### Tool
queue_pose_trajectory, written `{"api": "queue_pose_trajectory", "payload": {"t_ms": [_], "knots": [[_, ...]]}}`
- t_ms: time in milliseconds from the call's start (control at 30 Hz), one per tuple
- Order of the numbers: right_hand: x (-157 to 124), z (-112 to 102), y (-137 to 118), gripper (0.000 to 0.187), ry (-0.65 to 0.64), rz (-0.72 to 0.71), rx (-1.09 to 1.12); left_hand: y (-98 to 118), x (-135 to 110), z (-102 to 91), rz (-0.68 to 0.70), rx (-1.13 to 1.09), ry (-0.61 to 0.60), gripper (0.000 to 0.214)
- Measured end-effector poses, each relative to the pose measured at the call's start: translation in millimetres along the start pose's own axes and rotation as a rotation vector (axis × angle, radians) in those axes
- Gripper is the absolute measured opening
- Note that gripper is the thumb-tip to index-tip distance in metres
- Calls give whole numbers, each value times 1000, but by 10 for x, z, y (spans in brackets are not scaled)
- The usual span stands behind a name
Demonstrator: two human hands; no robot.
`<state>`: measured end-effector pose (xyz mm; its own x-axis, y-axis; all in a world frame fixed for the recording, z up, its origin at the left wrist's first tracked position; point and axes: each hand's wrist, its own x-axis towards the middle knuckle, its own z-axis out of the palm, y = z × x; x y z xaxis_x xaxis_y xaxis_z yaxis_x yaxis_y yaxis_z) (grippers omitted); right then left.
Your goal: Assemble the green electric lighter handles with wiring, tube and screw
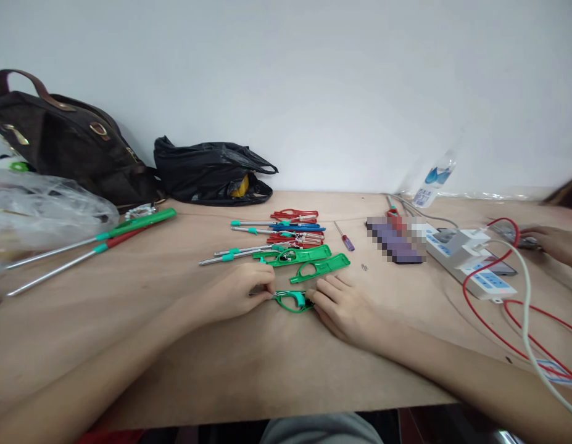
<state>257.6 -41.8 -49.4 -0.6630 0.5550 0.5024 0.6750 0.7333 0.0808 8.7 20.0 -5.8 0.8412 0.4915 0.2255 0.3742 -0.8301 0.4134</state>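
Note:
A green lighter handle half [286,306] with a turquoise trigger lies on the table between my hands, its inside facing up. The fingers of my left hand [244,290] are pinched at its left end, on a small part too hidden to name. Over the handle's right end, the curled fingers of my right hand [344,305] grip it and cover that part. Just beyond lies an empty green handle half [320,267]. Further back are a green lighter [295,254] with its inside exposed, several red handle pieces [295,214] and a blue one [297,227], with metal tubes pointing left.
A purple-handled screwdriver [345,240] and small screws [364,267] lie right of the pieces. Two long lighters [128,226] rest at left, near bags [211,169]. At right are a power strip [475,271], red cables, a bottle [434,179] and another person's hand [551,240].

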Motion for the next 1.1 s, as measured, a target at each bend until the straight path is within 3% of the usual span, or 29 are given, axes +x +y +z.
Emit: {"api": "queue_pose_trajectory", "payload": {"t_ms": [167,300,400,500,600,767,867,1100], "knots": [[3,-19,2,26,-18,22,58,39,-14,14,-23,79,-11,19],[34,-83,103,21,-81,121,338,59,-17,29,-22,140,-10,20],[63,-133,316,20,-67,255,491,69,-15,45,-38,153,-9,21],[68,-138,572,16,-32,270,227,94,-10,47,-51,148,-1,22],[48,-82,738,13,-129,198,14,122,-6,35,-57,144,-1,21],[34,17,786,11,-125,149,-81,118,-7,34,-65,158,-19,19],[36,-33,809,13,-76,123,-47,102,-11,46,-56,148,-11,19],[24,-313,778,25,93,483,412,133,0,24,-56,138,-9,19]]}}
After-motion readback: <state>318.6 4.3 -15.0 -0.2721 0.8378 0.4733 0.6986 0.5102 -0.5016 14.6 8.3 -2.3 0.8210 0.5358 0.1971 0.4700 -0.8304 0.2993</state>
